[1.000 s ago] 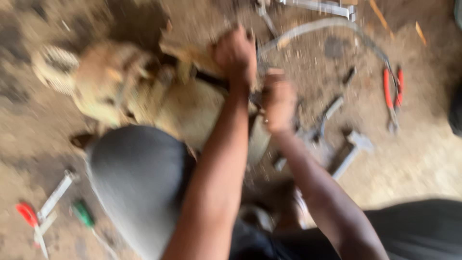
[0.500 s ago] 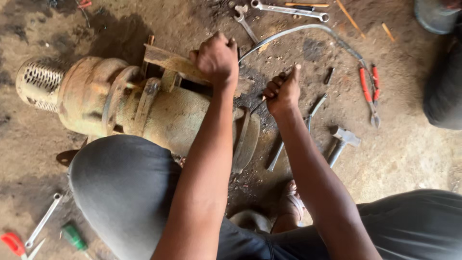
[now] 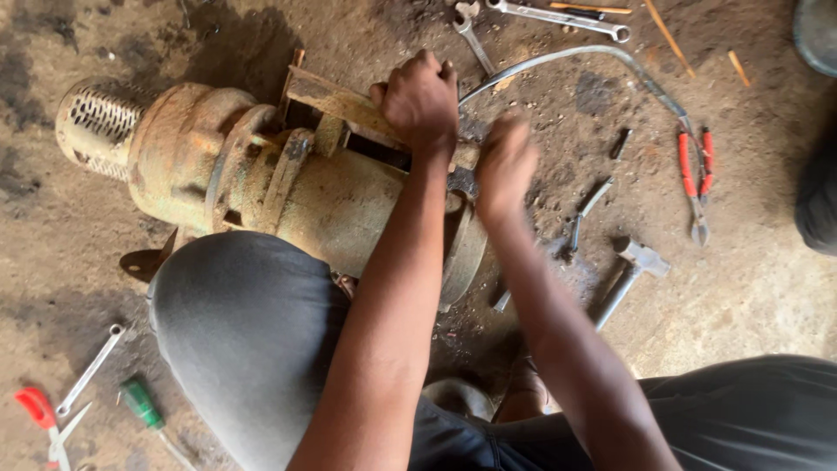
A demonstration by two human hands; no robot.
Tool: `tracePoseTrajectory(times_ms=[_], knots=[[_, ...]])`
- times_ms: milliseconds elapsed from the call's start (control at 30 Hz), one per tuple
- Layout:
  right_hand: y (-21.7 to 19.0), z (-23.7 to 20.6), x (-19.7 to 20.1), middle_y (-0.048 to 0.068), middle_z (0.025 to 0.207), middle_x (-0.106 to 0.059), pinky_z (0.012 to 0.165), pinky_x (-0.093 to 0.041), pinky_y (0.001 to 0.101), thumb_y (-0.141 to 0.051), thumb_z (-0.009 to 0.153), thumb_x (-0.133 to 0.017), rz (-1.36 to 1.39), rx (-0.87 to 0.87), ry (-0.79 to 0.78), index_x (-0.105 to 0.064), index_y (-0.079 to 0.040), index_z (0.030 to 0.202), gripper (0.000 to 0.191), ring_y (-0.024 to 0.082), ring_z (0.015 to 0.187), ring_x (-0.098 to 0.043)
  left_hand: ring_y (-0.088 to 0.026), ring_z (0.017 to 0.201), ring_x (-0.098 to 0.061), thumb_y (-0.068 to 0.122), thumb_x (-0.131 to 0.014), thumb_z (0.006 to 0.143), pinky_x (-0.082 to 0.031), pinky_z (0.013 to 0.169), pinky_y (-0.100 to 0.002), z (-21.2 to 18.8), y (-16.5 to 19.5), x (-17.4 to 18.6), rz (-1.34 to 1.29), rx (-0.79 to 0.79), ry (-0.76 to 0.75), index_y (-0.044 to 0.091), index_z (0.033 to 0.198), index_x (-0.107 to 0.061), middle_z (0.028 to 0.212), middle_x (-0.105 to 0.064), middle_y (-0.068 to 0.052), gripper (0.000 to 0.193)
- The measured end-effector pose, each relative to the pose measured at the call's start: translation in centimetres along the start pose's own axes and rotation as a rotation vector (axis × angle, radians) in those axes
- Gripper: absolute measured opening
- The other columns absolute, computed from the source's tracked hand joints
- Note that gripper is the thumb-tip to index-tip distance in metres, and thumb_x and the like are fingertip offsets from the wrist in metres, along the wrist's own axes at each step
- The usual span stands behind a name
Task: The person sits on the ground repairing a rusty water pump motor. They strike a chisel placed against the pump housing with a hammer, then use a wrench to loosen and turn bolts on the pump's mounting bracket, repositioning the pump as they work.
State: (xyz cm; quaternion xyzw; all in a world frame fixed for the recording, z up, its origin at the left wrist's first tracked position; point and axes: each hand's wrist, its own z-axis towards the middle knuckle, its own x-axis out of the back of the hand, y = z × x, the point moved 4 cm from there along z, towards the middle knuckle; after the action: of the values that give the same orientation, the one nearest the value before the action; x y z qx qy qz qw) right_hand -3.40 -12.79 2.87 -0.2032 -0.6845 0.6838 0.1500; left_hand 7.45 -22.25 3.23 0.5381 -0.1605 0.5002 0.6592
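A large rusty pump (image 3: 331, 205) lies on its side on the dirt floor, its perforated strainer end (image 3: 96, 126) pointing left. My left hand (image 3: 421, 100) is clamped over the metal bracket (image 3: 336, 100) on top of the pump body. My right hand (image 3: 504, 166) is blurred, fingers curled, just right of the left hand and above the round flange (image 3: 466, 249) at the pump's right end. Whether it holds anything is hidden. My grey-trousered knee (image 3: 244, 323) rests against the pump's near side.
A hammer (image 3: 632, 270) and red-handled pliers (image 3: 696, 179) lie to the right. Spanners (image 3: 558, 16) and a curved grey tube (image 3: 567, 57) lie at the top. A spanner (image 3: 87, 371), a green screwdriver (image 3: 144, 406) and a red-handled tool (image 3: 39, 410) lie bottom left. Another person's dark clothing (image 3: 819, 201) shows at the right edge.
The view has steadied and shifted slightly. My left hand keeps its grip on the bracket. My right hand has dropped a little towards the flange and is in motion.
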Motion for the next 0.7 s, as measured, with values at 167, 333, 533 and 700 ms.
tracePoseTrajectory(times_ms=[167, 333, 533, 700], knots=[[-1.1, -4.7, 1.7, -0.002, 0.063, -0.043, 0.041, -0.028, 0.0312, -0.05, 0.109, -0.043, 0.199, -0.113, -0.045, -0.047, -0.015, 0.08, 0.046, 0.01, 0.051, -0.034, -0.016, 0.05, -0.051, 0.029, -0.092, 0.072, -0.039, 0.068, -0.037, 0.0, 0.3, 0.3, -0.003, -0.09, 0.074, 0.015, 0.068, -0.067, 0.059, -0.066, -0.003, 0.029], [0.8, 1.7, 5.6, -0.006, 0.053, -0.032, 0.035, -0.023, 0.0311, -0.06, 0.107, -0.041, 0.418, -0.435, 0.182, -0.035, -0.02, 0.07, 0.056, 0.011, 0.041, -0.025, -0.011, 0.052, -0.054, 0.022, -0.087, 0.084, -0.044, 0.072, -0.034, 0.0, -0.2, -0.2, -0.083, 0.005, 0.011, 0.015, 0.072, -0.067, 0.064, -0.068, 0.0, 0.024], [5.3, 2.7, 3.8, -0.008, 0.054, -0.027, 0.035, -0.021, 0.0285, -0.057, 0.106, -0.043, 0.547, -0.704, 0.121, -0.034, -0.02, 0.069, 0.052, 0.01, 0.042, -0.022, -0.016, 0.048, -0.052, 0.025, -0.088, 0.082, -0.044, 0.072, -0.038, 0.2, 0.0, 0.1, -0.009, -0.01, 0.013, 0.012, 0.07, -0.067, 0.061, -0.068, -0.005, 0.027], [6.8, 2.7, 2.1, -0.006, 0.055, -0.028, 0.037, -0.017, 0.0274, -0.051, 0.108, -0.047, 0.611, -0.88, 0.142, -0.044, -0.016, 0.074, 0.049, 0.009, 0.044, -0.02, -0.016, 0.054, -0.056, 0.027, -0.088, 0.08, -0.044, 0.074, -0.037, 0.0, 0.1, 0.2, -0.002, -0.024, 0.046, 0.014, 0.075, -0.068, 0.067, -0.069, -0.003, 0.025]])
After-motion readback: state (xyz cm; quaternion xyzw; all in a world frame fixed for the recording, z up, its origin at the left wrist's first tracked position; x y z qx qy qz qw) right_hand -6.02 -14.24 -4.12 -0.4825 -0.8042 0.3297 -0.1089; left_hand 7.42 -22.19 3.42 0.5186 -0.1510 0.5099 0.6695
